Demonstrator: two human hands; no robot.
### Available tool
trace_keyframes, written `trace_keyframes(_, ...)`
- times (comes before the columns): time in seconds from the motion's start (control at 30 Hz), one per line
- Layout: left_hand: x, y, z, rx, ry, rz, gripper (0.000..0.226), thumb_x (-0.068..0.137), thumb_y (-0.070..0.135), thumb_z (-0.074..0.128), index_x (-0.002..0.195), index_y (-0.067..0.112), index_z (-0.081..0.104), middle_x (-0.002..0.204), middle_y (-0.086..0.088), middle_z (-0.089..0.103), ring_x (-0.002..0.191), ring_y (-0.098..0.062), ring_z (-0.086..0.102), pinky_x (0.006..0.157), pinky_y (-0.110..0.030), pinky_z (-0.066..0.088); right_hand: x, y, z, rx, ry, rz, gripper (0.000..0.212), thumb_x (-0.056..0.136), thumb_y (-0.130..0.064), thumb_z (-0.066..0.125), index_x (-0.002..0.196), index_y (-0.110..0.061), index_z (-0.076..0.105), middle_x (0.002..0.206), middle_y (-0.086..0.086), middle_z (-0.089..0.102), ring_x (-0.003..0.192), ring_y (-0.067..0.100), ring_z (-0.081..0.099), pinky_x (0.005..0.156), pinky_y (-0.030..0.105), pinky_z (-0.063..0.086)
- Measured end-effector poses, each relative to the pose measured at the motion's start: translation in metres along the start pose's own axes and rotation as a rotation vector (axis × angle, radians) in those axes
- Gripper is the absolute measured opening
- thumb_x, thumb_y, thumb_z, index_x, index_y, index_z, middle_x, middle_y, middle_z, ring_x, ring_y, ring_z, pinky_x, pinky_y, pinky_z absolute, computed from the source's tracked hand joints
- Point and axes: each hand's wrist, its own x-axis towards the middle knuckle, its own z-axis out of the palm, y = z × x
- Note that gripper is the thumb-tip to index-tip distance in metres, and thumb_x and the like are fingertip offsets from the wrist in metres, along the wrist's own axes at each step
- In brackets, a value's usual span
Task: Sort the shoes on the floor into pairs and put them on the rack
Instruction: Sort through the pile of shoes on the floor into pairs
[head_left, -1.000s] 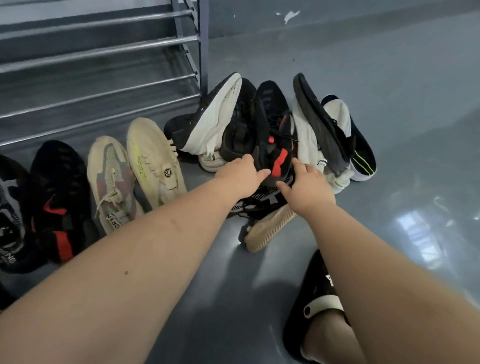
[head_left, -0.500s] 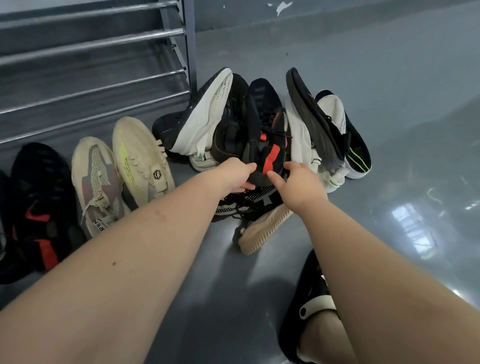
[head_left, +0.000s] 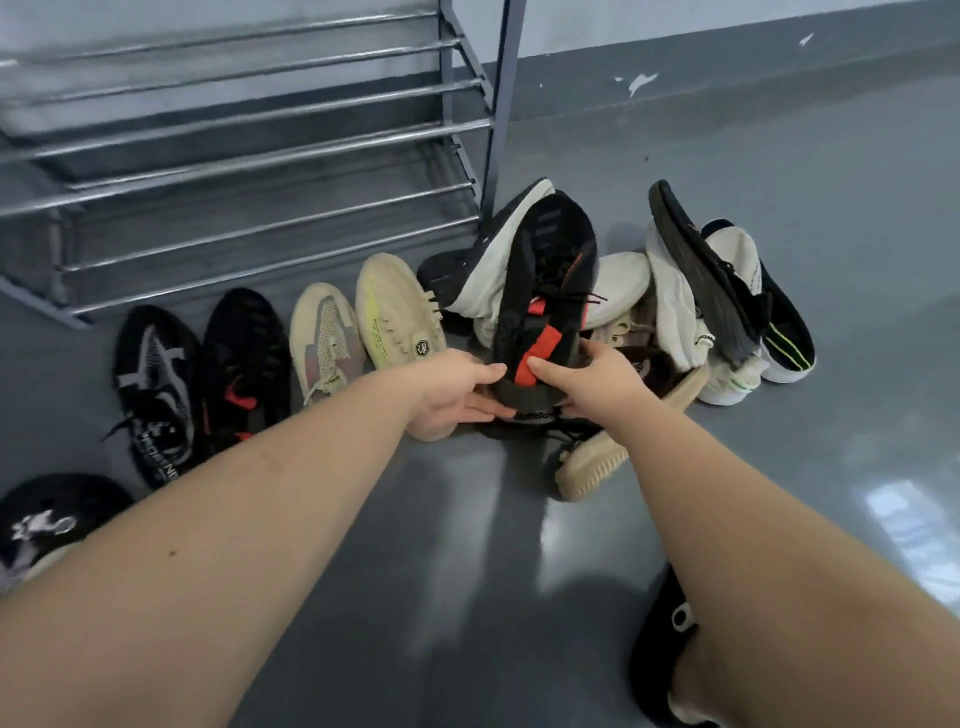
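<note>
Both my hands hold a black sneaker with red accents (head_left: 545, 291) by its heel, toe pointing up and away, lifted above the pile. My left hand (head_left: 452, 389) grips the heel's left side and my right hand (head_left: 587, 379) grips the right side. Its matching black and red shoe (head_left: 244, 364) lies in the row on the floor to the left. The grey metal rack (head_left: 249, 156) stands behind the row, its bars bare.
The floor row holds a black and white sneaker (head_left: 156, 384), two beige sneakers (head_left: 324, 343) (head_left: 400, 312) and a dark shoe (head_left: 47, 519) at far left. The pile at right holds white and black shoes (head_left: 727, 306) and a tan-soled shoe (head_left: 597, 462). My sandalled foot (head_left: 670, 649) is lower right.
Both hands closed on the black and red sneaker and raised it out of the pile, tipping its toe upward. The view shifted right and back, showing more of the rack.
</note>
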Motion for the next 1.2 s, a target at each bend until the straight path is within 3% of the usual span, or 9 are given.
trace_keyframes(0.07,-0.02,-0.009,-0.018,0.058,-0.004,-0.008,0.036,0.099,0.019,0.042,0.131,0.002,0.044,0.108,-0.009,0.063,0.099,-0.026,0.061,0.095,-0.033,0.044,-0.01,-0.002,0.018,0.041,-0.101,0.013,0.033,0.077,-0.024,0.077,0.104,-0.015,0.061,0.107,0.009,0.069,0.095,0.024,0.067,0.085,0.04,0.057)
trace_keyframes(0.2,-0.059,-0.032,-0.053,0.139,-0.032,-0.034,0.032,0.098,0.024,0.047,0.126,0.01,0.051,0.11,-0.003,0.065,0.105,-0.021,0.062,0.104,-0.034,0.041,-0.033,-0.002,0.05,0.096,-0.239,0.025,0.049,0.077,-0.022,0.077,0.119,-0.008,0.057,0.111,0.009,0.067,0.095,0.02,0.067,0.072,0.03,0.06)
trace_keyframes(0.33,-0.089,-0.062,-0.075,0.148,-0.017,-0.098,0.024,0.094,0.022,0.054,0.117,0.015,0.057,0.123,-0.009,0.063,0.111,-0.025,0.06,0.107,-0.038,0.04,-0.056,0.008,0.078,0.064,-0.381,0.052,0.048,0.078,-0.019,0.076,0.12,-0.01,0.055,0.113,0.009,0.067,0.095,0.02,0.067,0.077,0.036,0.058)
trace_keyframes(0.43,-0.105,-0.086,-0.087,0.125,-0.02,-0.11,0.035,0.091,0.022,0.059,0.125,0.015,0.056,0.126,-0.011,0.062,0.114,-0.026,0.058,0.105,-0.037,0.041,-0.076,0.017,0.095,0.006,-0.507,0.081,0.04,0.08,-0.016,0.074,0.114,-0.017,0.053,0.101,0.003,0.067,0.084,0.013,0.065,0.064,0.025,0.056)
trace_keyframes(0.53,-0.122,-0.109,-0.092,0.184,-0.011,-0.125,0.032,0.09,0.018,0.06,0.121,0.019,0.054,0.122,-0.006,0.063,0.111,-0.023,0.059,0.099,-0.035,0.044,-0.094,0.029,0.108,-0.063,-0.587,0.101,0.042,0.08,-0.015,0.074,0.115,-0.02,0.052,0.105,0.004,0.065,0.097,0.02,0.066,0.079,0.035,0.058)
trace_keyframes(0.63,-0.133,-0.131,-0.091,0.176,0.028,-0.129,0.034,0.089,0.012,0.062,0.119,0.021,0.05,0.119,-0.005,0.062,0.108,-0.023,0.06,0.099,-0.036,0.046,-0.107,0.04,0.114,-0.097,-0.623,0.136,0.047,0.079,-0.013,0.074,0.12,-0.016,0.05,0.112,0.008,0.064,0.107,0.027,0.064,0.09,0.042,0.054)
trace_keyframes(0.83,-0.137,-0.159,-0.073,0.181,0.037,-0.18,0.053,0.085,0.01,0.067,0.132,0.014,0.042,0.117,-0.004,0.061,0.106,-0.022,0.06,0.089,-0.03,0.051,-0.12,0.063,0.111,-0.212,-0.681,0.219,0.065,0.076,-0.015,0.078,0.13,-0.013,0.042,0.113,0.008,0.061,0.102,0.027,0.066,0.084,0.038,0.057)
trace_keyframes(1.07,-0.131,-0.176,-0.052,0.109,0.046,-0.143,0.036,0.086,0.004,0.063,0.116,0.017,0.048,0.099,0.0,0.064,0.088,-0.015,0.064,0.076,-0.024,0.054,-0.123,0.078,0.099,-0.215,-0.667,0.242,0.066,0.076,-0.016,0.078,0.131,-0.014,0.041,0.102,0.005,0.062,0.098,0.027,0.066,0.088,0.041,0.055)
trace_keyframes(1.2,-0.128,-0.168,-0.051,0.08,0.102,-0.096,0.033,0.087,0.005,0.064,0.113,0.017,0.049,0.105,-0.003,0.063,0.099,-0.022,0.062,0.09,-0.034,0.05,-0.119,0.075,0.096,-0.192,-0.633,0.223,0.068,0.076,-0.02,0.078,0.133,-0.016,0.041,0.103,0.008,0.063,0.093,0.024,0.065,0.082,0.036,0.057)
